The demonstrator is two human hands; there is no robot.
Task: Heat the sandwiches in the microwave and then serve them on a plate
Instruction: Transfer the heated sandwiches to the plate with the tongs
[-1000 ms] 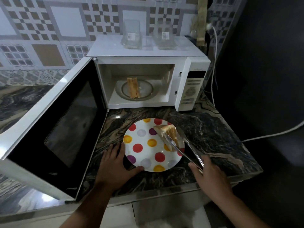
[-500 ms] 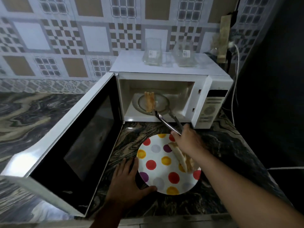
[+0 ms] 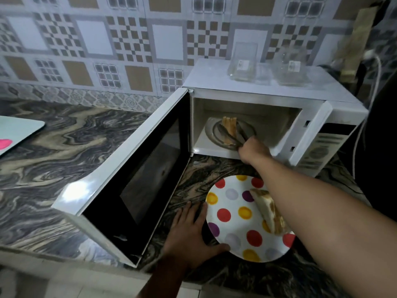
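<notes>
The white microwave (image 3: pixel 264 94) stands on the marble counter with its door (image 3: pixel 137 175) swung wide to the left. On its glass turntable (image 3: pixel 211 131) a sandwich (image 3: pixel 229 130) stands on edge. My right hand (image 3: pixel 253 150) reaches into the cavity, shut on metal tongs (image 3: pixel 231 134) whose arms straddle that sandwich. In front of the microwave lies a white plate with coloured dots (image 3: pixel 234 220); a toasted sandwich (image 3: pixel 269 211) rests on its right side, partly under my forearm. My left hand (image 3: pixel 189 231) lies flat on the counter, thumb and fingers against the plate's left rim.
Two clear plastic containers (image 3: pixel 243 63) sit on top of the microwave. A white cable (image 3: pixel 365 117) hangs at the right by a dark wall. A pale board with a pink spot (image 3: pixel 19 131) lies at the far left. The counter's front edge runs just below my left wrist.
My right hand left the plate, where one sandwich now lies, and carried the tongs forward into the microwave around the second sandwich. My left hand stayed at the plate's rim.
</notes>
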